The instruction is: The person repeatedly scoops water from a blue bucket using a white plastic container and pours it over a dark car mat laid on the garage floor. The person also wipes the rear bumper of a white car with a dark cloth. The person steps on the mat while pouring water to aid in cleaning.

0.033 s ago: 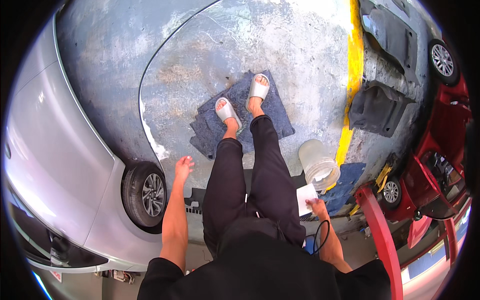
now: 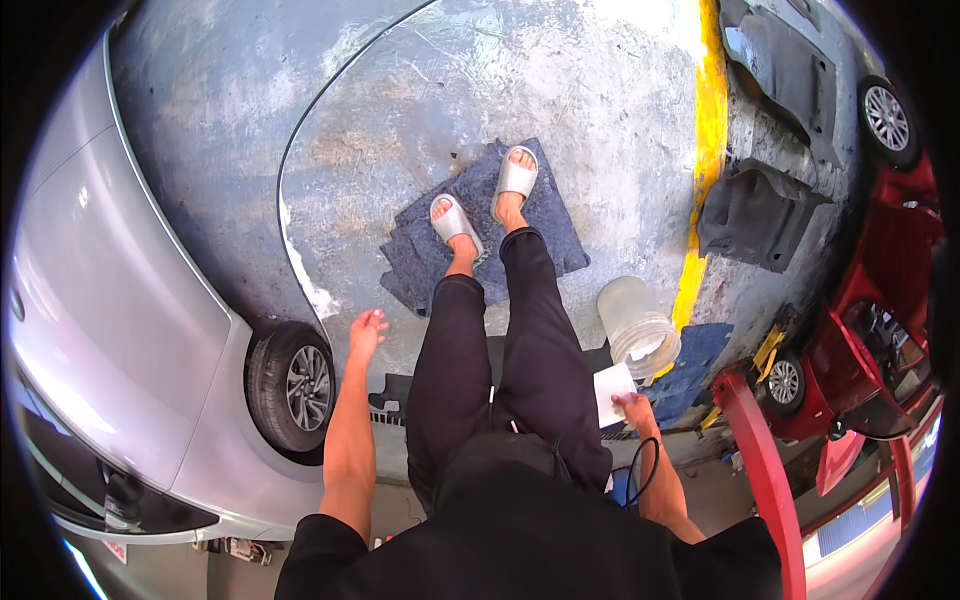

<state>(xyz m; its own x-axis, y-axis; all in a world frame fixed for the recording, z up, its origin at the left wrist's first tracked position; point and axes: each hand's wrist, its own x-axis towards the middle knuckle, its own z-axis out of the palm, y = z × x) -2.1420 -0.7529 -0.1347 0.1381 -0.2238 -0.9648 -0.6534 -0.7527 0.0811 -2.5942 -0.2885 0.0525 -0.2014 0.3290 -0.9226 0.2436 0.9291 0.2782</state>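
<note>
My right hand [image 2: 632,412] grips a white flat rectangular pad [image 2: 612,390] by its edge, beside my right thigh; whether it is paper, cloth or foam I cannot tell. Just beyond it stands a whitish translucent bucket [image 2: 622,305] with its open mouth toward me. My left hand [image 2: 367,333] hangs in the air with loosely bent fingers apart and nothing in them, near the front wheel [image 2: 300,388] of a silver car [image 2: 130,300]. Under my slippered feet lies a dark blue-grey mat [image 2: 548,225].
A black hose [image 2: 283,190] curves over the worn floor from the wheel. Past the yellow line [image 2: 708,110], dark rubber mats [image 2: 760,215] lie on the right. Farther right are a red car [image 2: 880,350] and a red post [image 2: 765,470]. A blue mat [image 2: 690,370] lies by the bucket.
</note>
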